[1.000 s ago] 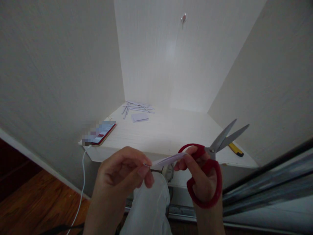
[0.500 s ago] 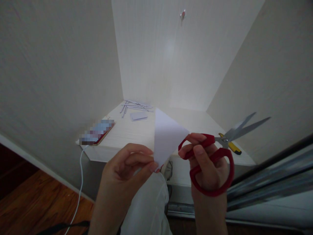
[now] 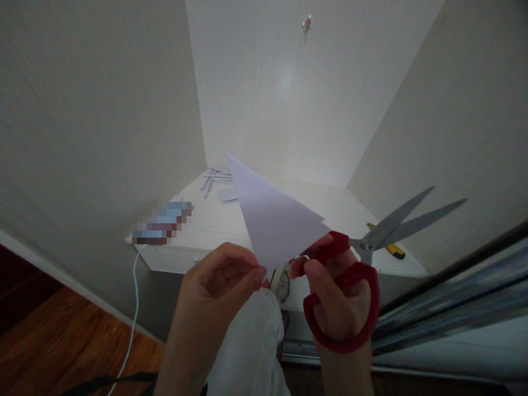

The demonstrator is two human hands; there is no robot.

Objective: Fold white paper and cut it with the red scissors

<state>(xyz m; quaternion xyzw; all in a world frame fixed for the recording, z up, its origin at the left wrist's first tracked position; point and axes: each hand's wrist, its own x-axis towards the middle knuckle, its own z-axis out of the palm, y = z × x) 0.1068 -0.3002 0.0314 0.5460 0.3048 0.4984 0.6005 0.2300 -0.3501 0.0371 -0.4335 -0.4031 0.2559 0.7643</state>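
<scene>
A folded white paper triangle (image 3: 273, 220) stands up between my hands, its point toward the upper left. My left hand (image 3: 220, 278) pinches its lower corner with thumb and fingertips. My right hand (image 3: 334, 297) has its fingers through the red handles of a pair of scissors (image 3: 373, 245), and its thumb and forefinger also touch the paper's lower right edge. The scissor blades are parted and point up to the right, away from the paper.
A white shelf (image 3: 284, 214) sits in a recessed corner ahead. On it lie a phone (image 3: 159, 223) with a white cable (image 3: 134, 308) hanging down, several paper strips (image 3: 216, 179) at the back, and a yellow utility knife (image 3: 390, 246) at right. Wooden floor lies below left.
The paper was edge-on and flat a second ago; both hands have turned it up so its face shows. The scissors have swung out to the right with the blades parted.
</scene>
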